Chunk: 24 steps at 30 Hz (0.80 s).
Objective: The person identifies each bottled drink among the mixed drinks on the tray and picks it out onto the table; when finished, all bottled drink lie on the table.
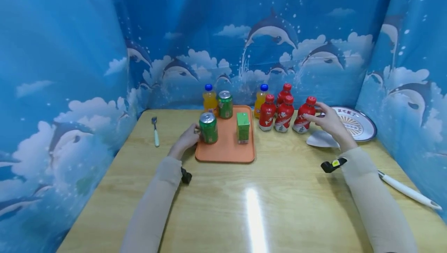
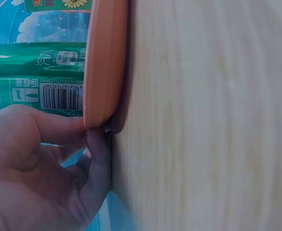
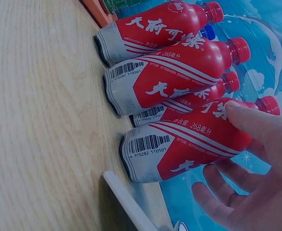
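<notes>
My left hand pinches the left rim of an orange tray between thumb and fingers; the left wrist view shows the rim close up. On the tray stand two green soda cans and a green drink carton. With the thumb on its front and fingers behind, my right hand grips the upper part of a red cola bottle, slightly tilted in the head view. Several like red bottles stand close together to its left, right of the tray.
Orange drink bottles with blue caps stand behind the tray and beside the red bottles. At the right lie a patterned plate, a white flat-bladed piece and a white-handled utensil. A small green-handled fork lies left.
</notes>
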Each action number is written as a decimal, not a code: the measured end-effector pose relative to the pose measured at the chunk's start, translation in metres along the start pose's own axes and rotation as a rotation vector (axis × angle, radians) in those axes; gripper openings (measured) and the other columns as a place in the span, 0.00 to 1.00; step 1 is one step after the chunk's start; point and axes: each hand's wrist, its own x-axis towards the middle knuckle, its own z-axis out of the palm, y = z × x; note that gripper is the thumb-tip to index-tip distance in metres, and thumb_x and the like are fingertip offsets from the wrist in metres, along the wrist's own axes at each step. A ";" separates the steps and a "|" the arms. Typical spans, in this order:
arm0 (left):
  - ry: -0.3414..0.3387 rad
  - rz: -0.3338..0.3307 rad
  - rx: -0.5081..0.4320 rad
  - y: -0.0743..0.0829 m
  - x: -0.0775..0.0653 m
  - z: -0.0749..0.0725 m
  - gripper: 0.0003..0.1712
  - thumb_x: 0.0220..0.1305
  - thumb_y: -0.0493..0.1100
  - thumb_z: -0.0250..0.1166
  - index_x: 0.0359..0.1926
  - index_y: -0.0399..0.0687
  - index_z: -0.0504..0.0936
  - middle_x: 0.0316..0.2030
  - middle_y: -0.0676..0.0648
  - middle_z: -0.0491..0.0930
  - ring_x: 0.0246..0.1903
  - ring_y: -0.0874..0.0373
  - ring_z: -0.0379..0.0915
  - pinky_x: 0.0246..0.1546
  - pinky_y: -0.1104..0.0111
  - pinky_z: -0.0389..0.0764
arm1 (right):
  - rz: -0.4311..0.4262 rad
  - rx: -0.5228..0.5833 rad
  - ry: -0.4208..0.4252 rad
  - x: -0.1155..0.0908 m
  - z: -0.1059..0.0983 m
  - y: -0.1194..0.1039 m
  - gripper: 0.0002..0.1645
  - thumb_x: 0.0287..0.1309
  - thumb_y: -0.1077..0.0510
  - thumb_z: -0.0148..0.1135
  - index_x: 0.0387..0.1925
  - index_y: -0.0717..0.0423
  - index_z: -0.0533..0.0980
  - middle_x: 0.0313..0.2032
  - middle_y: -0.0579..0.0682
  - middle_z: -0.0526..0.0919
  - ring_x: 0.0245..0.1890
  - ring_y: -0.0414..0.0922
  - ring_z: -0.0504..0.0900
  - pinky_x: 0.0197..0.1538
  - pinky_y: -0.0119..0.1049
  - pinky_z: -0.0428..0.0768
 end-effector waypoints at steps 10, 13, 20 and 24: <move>-0.022 -0.004 -0.004 0.002 0.000 -0.002 0.21 0.74 0.34 0.48 0.65 0.45 0.64 0.57 0.36 0.73 0.45 0.47 0.72 0.41 0.60 0.74 | 0.006 0.004 -0.002 0.003 -0.001 0.001 0.56 0.71 0.35 0.62 0.85 0.53 0.47 0.76 0.73 0.61 0.67 0.66 0.71 0.56 0.48 0.82; -0.022 -0.005 -0.020 0.002 0.001 -0.001 0.22 0.73 0.34 0.48 0.66 0.46 0.64 0.58 0.37 0.72 0.45 0.48 0.73 0.39 0.62 0.76 | 0.010 0.024 0.019 0.003 -0.001 0.001 0.58 0.70 0.34 0.61 0.85 0.51 0.44 0.78 0.73 0.58 0.71 0.70 0.68 0.65 0.60 0.78; -0.035 -0.002 -0.014 0.001 0.001 -0.001 0.23 0.72 0.33 0.48 0.66 0.45 0.64 0.57 0.36 0.73 0.47 0.47 0.72 0.41 0.62 0.75 | -0.121 0.164 0.490 -0.008 0.014 -0.044 0.47 0.71 0.36 0.61 0.82 0.41 0.54 0.78 0.58 0.62 0.76 0.58 0.64 0.78 0.56 0.65; -0.024 0.002 0.003 0.001 0.002 -0.002 0.22 0.72 0.34 0.48 0.65 0.46 0.64 0.57 0.37 0.73 0.48 0.46 0.72 0.44 0.60 0.74 | -0.357 0.175 0.620 -0.010 0.034 -0.099 0.37 0.72 0.46 0.62 0.78 0.44 0.63 0.72 0.56 0.69 0.71 0.53 0.69 0.75 0.51 0.69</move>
